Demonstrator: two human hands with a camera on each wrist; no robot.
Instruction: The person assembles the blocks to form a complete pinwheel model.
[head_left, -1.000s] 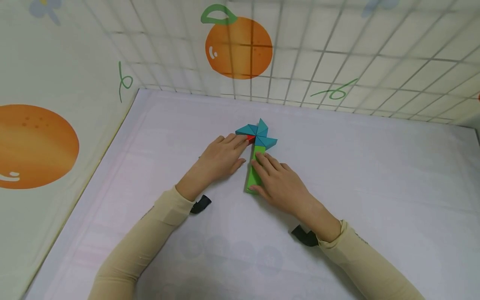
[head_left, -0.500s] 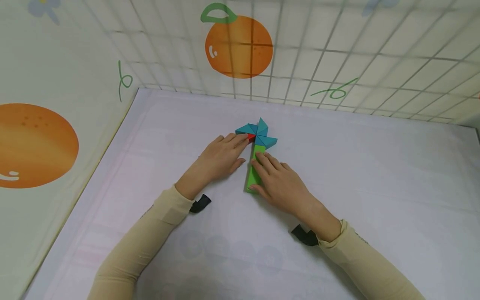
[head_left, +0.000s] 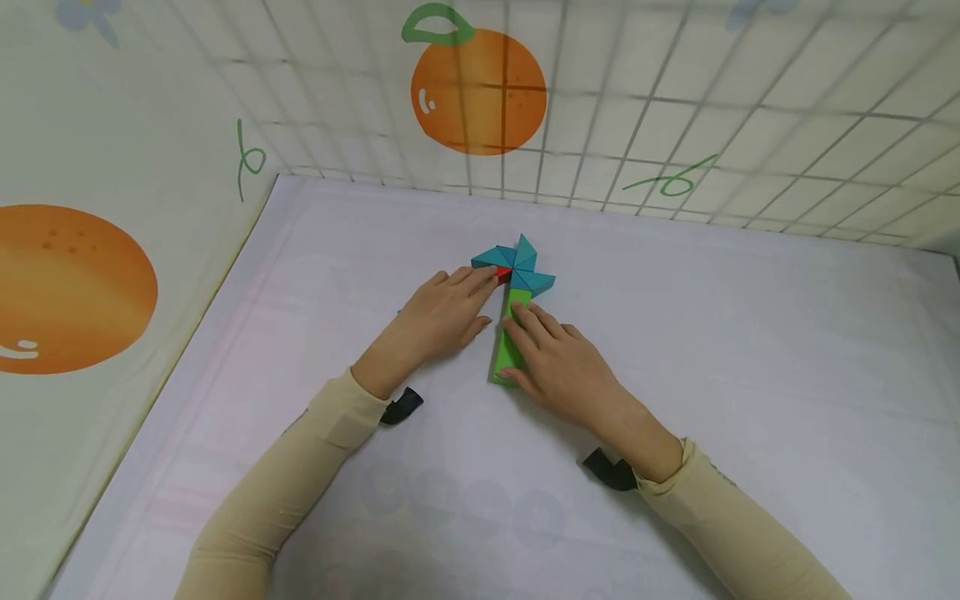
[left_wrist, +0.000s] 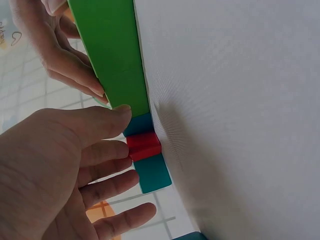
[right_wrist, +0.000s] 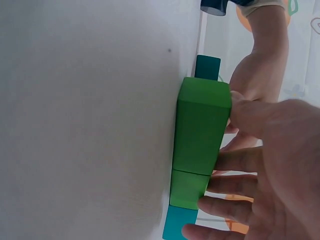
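Observation:
Blue and teal triangular blocks (head_left: 522, 260) lie together on the table in a pinwheel shape, with a red block (head_left: 503, 272) at its lower left. Below it, green blocks (head_left: 507, 357) make a straight stick, their seam showing in the right wrist view. My left hand (head_left: 438, 318) lies with fingers nearly straight, fingertips touching the red block. My right hand (head_left: 562, 367) rests its extended fingers along the green stick, thumb near its lower end. In the left wrist view, the red block (left_wrist: 145, 145) sits between blue-teal ones. My fingers partly cover the red block and the stick.
A separate teal block (right_wrist: 207, 67) stands apart, mostly hidden behind my left hand in the head view. Black wrist mounts (head_left: 402, 407) hang under both forearms. A pale cloth covers the table (head_left: 720, 350); a white grid (head_left: 637, 125) and an orange-printed curtain stand behind.

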